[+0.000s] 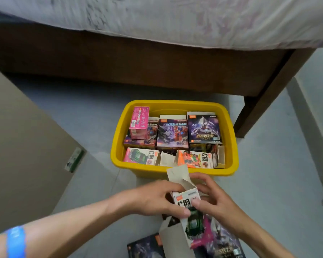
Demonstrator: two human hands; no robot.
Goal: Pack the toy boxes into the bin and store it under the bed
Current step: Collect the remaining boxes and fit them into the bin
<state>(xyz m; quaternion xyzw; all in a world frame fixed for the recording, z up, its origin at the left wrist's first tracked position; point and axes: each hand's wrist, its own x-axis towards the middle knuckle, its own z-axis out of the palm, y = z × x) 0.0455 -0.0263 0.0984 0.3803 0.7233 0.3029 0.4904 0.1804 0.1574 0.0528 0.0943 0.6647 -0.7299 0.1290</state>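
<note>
Both hands, left hand and right hand, pinch the C03 box, its long axis pointing straight ahead toward the yellow bin.

Yellow bin on floor before bed, packed with colourful toy boxes. One C03 box, flaps open, held just short of bin.
</note>
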